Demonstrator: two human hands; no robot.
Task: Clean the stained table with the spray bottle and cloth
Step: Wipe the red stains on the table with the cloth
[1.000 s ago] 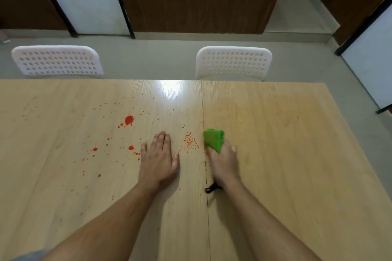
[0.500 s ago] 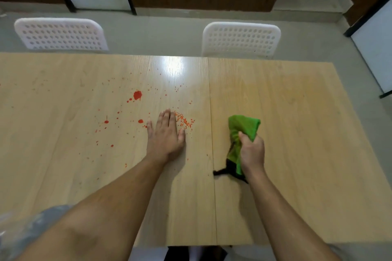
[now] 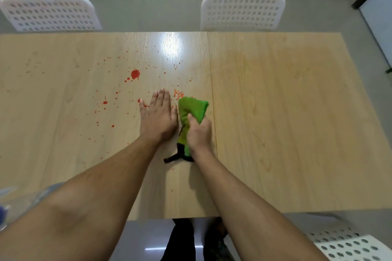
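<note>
Near the middle of the desk (image 3: 286,133), just left of the seam between its two panels, your right hand (image 3: 199,133) grips the green cloth (image 3: 192,108), fingers curled round its bunched middle while the wider end lies spread on the wood toward the far edge. A dark tag or strap trails from the cloth's near end. Your left hand (image 3: 158,118) lies flat on the desk just beside the cloth, fingers straight and together, palm down. Red stains (image 3: 135,74) speckle the left panel: one larger blot toward the far edge, smaller drops scattered round it, and a cluster of fine orange-red specks just beyond the cloth's spread end. At the near left corner a blurred clear shape that may be the spray bottle (image 3: 6,203) shows beside your left forearm; you cannot tell more. Two white perforated chairs (image 3: 242,11) stand beyond the far edge.
</note>
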